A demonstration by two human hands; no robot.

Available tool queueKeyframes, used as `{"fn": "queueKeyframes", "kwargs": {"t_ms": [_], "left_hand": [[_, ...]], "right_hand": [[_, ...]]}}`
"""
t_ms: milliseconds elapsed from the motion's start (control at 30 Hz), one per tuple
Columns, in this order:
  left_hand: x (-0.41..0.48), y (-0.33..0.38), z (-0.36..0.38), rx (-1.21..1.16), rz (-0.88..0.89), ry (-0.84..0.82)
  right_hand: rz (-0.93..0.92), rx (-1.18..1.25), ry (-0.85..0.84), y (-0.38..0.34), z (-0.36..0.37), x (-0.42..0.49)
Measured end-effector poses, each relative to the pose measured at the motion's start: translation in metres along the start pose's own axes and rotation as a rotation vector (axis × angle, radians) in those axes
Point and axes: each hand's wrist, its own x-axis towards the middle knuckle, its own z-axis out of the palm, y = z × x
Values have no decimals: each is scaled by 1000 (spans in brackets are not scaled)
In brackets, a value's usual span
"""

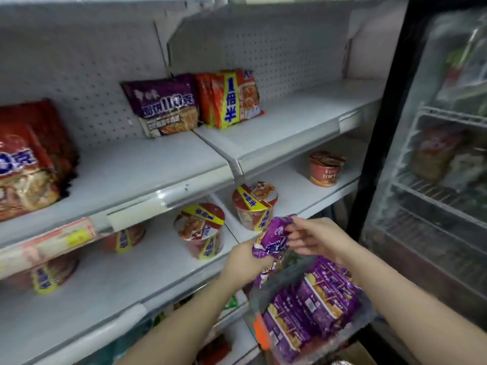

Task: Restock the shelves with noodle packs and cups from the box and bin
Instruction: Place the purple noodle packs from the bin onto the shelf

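Observation:
A purple noodle pack is held up in front of the lower shelf. My left hand grips its lower end. My right hand pinches its upper edge with thumb and fingers. Below my hands, a clear bag of several purple noodle packs hangs open. On the upper shelf lean one purple pack, orange-red packs and red packs. Noodle cups stand on the lower shelf.
A glass-door fridge with a black frame stands close on the right. Pegboard backs the shelves. More goods sit on a lowest shelf under my arms. Price-tag strips run along the shelf fronts.

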Motion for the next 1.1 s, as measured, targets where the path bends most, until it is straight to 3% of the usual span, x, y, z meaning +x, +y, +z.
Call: {"fn": "queueKeyframes", "kwargs": {"t_ms": [167, 367, 567, 767, 933, 1100], "left_hand": [[-63, 9, -89, -294, -14, 75], [-124, 22, -201, -526, -2, 199], [-132, 25, -255, -688, -52, 373], [-105, 31, -283, -458, 73, 510], [-79, 28, -293, -288, 37, 745], [-51, 15, -291, -226, -39, 825]], "right_hand": [[-293, -229, 120, -14, 31, -32], [-379, -248, -312, -55, 123, -59], [-520, -321, -362, -115, 174, -45], [-712, -471, -383, -166, 190, -12], [-807, -576, -361, -183, 204, 24], [-822, -713, -318, -188, 216, 63]]}}
